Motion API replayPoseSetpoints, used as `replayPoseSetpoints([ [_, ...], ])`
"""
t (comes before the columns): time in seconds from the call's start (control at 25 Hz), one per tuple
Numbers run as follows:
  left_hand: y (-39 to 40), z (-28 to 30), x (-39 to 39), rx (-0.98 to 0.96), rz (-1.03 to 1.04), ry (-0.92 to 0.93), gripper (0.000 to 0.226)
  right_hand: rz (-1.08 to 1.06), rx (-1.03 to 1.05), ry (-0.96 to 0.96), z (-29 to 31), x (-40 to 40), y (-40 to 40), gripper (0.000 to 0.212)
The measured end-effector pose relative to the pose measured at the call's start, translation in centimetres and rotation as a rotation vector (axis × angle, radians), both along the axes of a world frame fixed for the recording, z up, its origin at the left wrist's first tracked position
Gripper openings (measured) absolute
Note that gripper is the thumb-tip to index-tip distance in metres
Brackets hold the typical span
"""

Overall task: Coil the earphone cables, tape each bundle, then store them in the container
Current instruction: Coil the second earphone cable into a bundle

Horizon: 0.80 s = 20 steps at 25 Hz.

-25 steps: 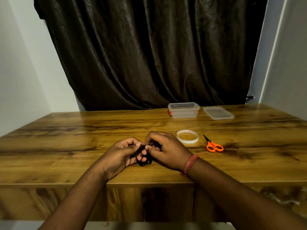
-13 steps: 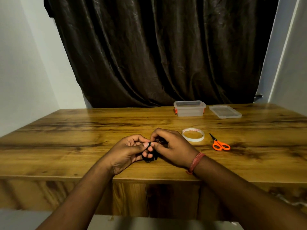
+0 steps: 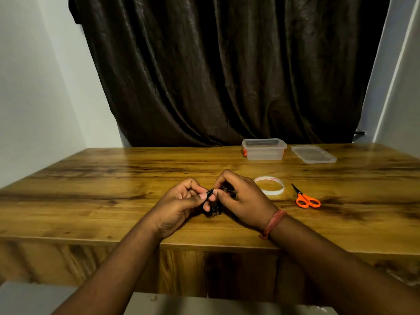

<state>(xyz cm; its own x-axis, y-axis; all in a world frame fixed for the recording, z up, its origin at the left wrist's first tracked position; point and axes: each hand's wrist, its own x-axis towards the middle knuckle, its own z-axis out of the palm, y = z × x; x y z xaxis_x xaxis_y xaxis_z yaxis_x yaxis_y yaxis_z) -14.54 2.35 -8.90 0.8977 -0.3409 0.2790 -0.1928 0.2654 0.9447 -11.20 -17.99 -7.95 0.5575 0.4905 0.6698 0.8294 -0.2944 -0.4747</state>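
Observation:
A black coiled earphone cable (image 3: 213,206) sits pinched between both hands just above the wooden table (image 3: 91,201). My left hand (image 3: 179,204) grips its left side with thumb and fingers. From the right, my right hand (image 3: 244,197) holds the bundle, and its fingers hide most of the coil. A roll of white tape (image 3: 269,184) lies flat just right of my right hand. The clear plastic container (image 3: 263,149) stands open at the back of the table, its lid (image 3: 313,153) beside it on the right.
Orange-handled scissors (image 3: 305,198) lie right of the tape roll. A dark curtain (image 3: 216,71) hangs behind the table, with pale walls on both sides. The table's front edge runs under my forearms.
Both hands stay together on the cable bundle, with fingers shifting slightly around it. The view has tilted a little, so the table items sit further right in the frame.

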Motion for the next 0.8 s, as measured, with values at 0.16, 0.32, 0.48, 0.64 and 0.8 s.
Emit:
replayPoseSetpoints([
  [0.16, -0.01, 0.12, 0.09, 0.001, -0.039, 0.008, 0.027, 0.009, 0.0, 0.005, -0.04, 0.12, -0.07, 0.005],
  [0.32, -0.11, 0.28, -0.03, 0.046, -0.072, 0.014, 0.011, 0.022, 0.0, 0.031, -0.05, 0.13, -0.06, 0.005],
  [0.48, -0.24, 0.05, -0.06, 0.082, -0.068, 0.053, 0.027, 0.038, -0.017, 0.029, -0.02, 0.11, -0.1, 0.005],
  [0.64, -0.28, -0.01, 0.04, 0.068, -0.048, 0.06, 0.024, 0.024, -0.023, 0.02, -0.11, 0.22, -0.13, 0.004],
  [0.8, -0.1, 0.06, 0.07, 0.033, -0.07, 0.078, 0.024, -0.014, -0.017, 0.019, -0.09, 0.33, -0.16, 0.004],
])
